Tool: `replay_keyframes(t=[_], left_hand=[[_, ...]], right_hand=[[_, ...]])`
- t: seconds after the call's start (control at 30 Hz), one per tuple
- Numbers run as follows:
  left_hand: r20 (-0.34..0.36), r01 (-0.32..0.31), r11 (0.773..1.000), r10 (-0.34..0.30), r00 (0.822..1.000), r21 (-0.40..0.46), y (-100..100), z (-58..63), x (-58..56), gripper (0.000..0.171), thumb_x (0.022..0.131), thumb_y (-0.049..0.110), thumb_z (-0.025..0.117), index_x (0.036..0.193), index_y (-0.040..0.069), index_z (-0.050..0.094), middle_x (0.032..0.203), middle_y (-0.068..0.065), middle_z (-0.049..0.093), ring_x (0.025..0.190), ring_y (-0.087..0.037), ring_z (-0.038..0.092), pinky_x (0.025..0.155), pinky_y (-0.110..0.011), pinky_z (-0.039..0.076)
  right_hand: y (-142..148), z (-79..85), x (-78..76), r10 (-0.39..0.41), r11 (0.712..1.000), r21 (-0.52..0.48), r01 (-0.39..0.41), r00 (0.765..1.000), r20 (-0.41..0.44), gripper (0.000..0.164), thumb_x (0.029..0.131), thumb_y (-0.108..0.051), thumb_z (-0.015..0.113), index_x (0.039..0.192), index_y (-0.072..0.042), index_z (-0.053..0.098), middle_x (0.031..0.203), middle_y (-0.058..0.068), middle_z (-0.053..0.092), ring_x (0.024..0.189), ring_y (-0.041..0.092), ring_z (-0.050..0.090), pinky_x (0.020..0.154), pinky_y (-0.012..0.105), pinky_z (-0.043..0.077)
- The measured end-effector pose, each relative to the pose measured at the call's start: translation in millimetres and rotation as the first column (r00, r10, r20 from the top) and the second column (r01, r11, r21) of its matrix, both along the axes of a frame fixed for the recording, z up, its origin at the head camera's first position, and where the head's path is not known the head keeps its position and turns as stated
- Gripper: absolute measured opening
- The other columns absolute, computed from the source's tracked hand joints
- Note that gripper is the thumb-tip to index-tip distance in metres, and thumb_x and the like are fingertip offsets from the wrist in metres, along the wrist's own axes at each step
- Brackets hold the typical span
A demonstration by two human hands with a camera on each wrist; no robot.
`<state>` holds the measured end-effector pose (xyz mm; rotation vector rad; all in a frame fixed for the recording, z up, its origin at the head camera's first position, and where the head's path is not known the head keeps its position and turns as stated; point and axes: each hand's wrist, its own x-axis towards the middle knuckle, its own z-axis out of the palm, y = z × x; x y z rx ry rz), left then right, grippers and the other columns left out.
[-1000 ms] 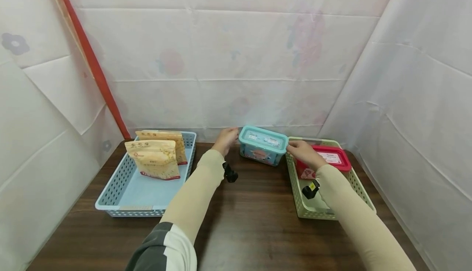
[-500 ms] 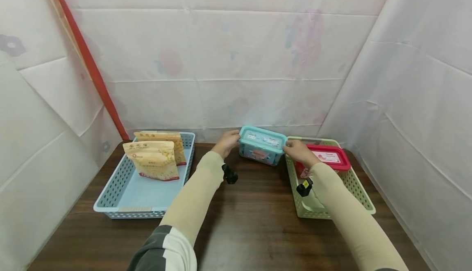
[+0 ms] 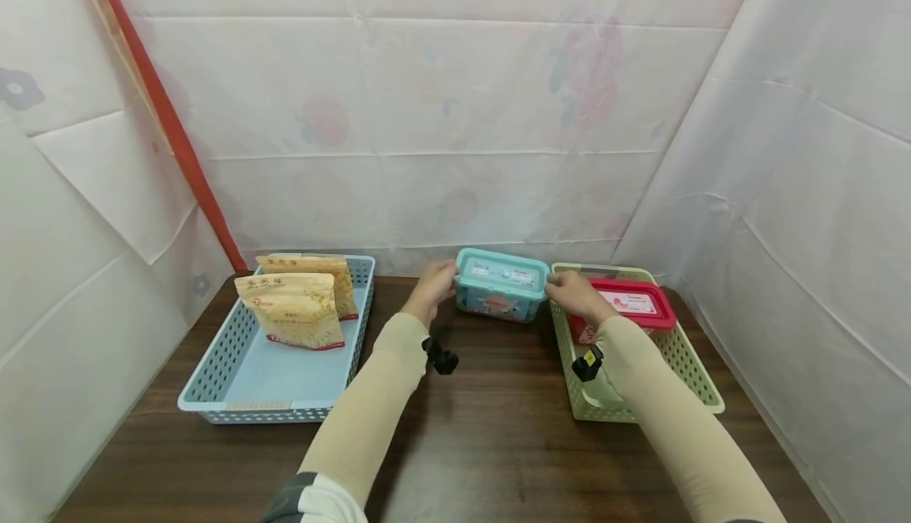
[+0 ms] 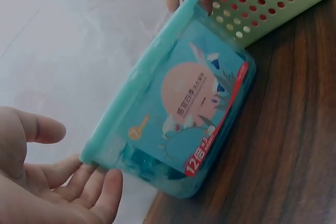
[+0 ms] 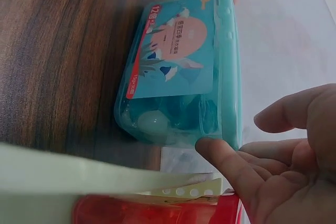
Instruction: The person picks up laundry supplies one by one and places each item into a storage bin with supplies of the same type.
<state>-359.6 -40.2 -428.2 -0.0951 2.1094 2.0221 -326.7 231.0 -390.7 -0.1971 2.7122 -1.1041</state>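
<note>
A teal lidded plastic box [image 3: 501,286] with a printed label stands at the back of the table, between two baskets. My left hand [image 3: 432,287] is at its left end; in the left wrist view the fingertips [image 4: 110,192] touch that end below the lid rim, and the thumb is held apart from it. At the opposite end is my right hand [image 3: 575,295]. Its fingertips [image 5: 210,148] touch the box under the rim in the right wrist view, with the thumb raised away from the lid.
On the left, a light blue basket [image 3: 277,406] holds two yellowish pouches [image 3: 292,309]. A green basket [image 3: 701,369] stands close to the right, with a red-lidded box [image 3: 636,301] inside, partly behind my right hand. White sheeting [image 3: 441,111] closes off the back and sides.
The teal box has turned slightly and shifted a little left and nearer. My left hand has moved with it, lower in view. My right hand came leftward earlier onto the box's end.
</note>
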Motion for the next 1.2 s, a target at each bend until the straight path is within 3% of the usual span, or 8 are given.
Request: replay_keyframes(t=[0.23, 0.43, 0.53, 0.67, 0.87, 1.2], left_hand=[[-0.037, -0.019, 0.999, 0.018, 0.999, -0.027, -5, -3.5, 26.7, 0.058, 0.101, 0.023, 0.047, 0.155, 0.007, 0.036, 0.160, -0.012, 0.032, 0.144, -0.033, 0.033, 0.113, -0.049, 0.034], [-0.053, -0.033, 0.999, 0.031, 0.998, -0.037, -9, -7.8, 49.3, 0.060, 0.101, 0.026, 0.046, 0.157, 0.007, 0.033, 0.161, -0.011, 0.030, 0.148, -0.033, 0.025, 0.117, -0.054, 0.024], [-0.066, -0.049, 0.999, 0.048, 0.997, -0.016, -12, -8.6, 56.7, 0.059, 0.100, 0.023, 0.047, 0.155, 0.005, 0.036, 0.158, -0.013, 0.034, 0.145, -0.033, 0.030, 0.116, -0.053, 0.026], [-0.075, -0.075, 0.996, 0.078, 0.994, 0.040, -15, -8.8, 58.5, 0.057, 0.099, 0.020, 0.047, 0.151, -0.001, 0.040, 0.154, -0.018, 0.040, 0.140, -0.035, 0.037, 0.113, -0.052, 0.033], [-0.008, -0.087, 0.990, 0.089, 0.996, 0.111, -19, -9.0, 56.3, 0.054, 0.102, 0.018, 0.045, 0.152, -0.001, 0.039, 0.154, -0.021, 0.038, 0.140, -0.037, 0.038, 0.112, -0.049, 0.035], [0.094, -0.081, 0.976, 0.064, 0.994, 0.200, -24, -12.0, 45.5, 0.054, 0.103, 0.021, 0.046, 0.152, 0.000, 0.038, 0.151, -0.019, 0.040, 0.139, -0.034, 0.039, 0.113, -0.046, 0.035]], right_hand=[[0, 1.0, 11.5, 0.031, 0.999, -0.012, -0.030, 0.999, 0.038, 0.054, 0.104, -0.019, 0.040, 0.151, 0.007, 0.035, 0.153, 0.024, 0.038, 0.119, 0.033, 0.057, 0.103, 0.048, 0.045], [0, -0.3, 22.5, 0.069, 0.997, -0.035, -0.067, 0.997, 0.037, 0.053, 0.104, -0.017, 0.039, 0.150, 0.008, 0.036, 0.155, 0.023, 0.036, 0.119, 0.035, 0.061, 0.092, 0.040, 0.047], [-1, -1.8, 25.9, 0.060, 0.997, -0.043, -0.059, 0.998, 0.033, 0.052, 0.103, -0.017, 0.041, 0.149, 0.008, 0.040, 0.152, 0.023, 0.041, 0.114, 0.031, 0.063, 0.090, 0.036, 0.047], [1, -1.9, 28.4, 0.079, 0.989, -0.129, -0.072, 0.996, 0.052, 0.049, 0.105, -0.016, 0.042, 0.147, 0.011, 0.041, 0.152, 0.025, 0.040, 0.117, 0.032, 0.062, 0.100, 0.042, 0.049], [12, -3.4, 28.6, 0.127, 0.943, -0.321, -0.082, 0.984, 0.122, 0.046, 0.108, -0.015, 0.040, 0.144, 0.013, 0.043, 0.154, 0.026, 0.037, 0.124, 0.038, 0.056, 0.104, 0.049, 0.045], [13, -7.6, 23.5, 0.107, 0.934, -0.354, -0.050, 0.984, 0.143, 0.048, 0.105, -0.013, 0.045, 0.145, 0.012, 0.042, 0.149, 0.027, 0.043, 0.120, 0.033, 0.060, 0.100, 0.041, 0.050]])
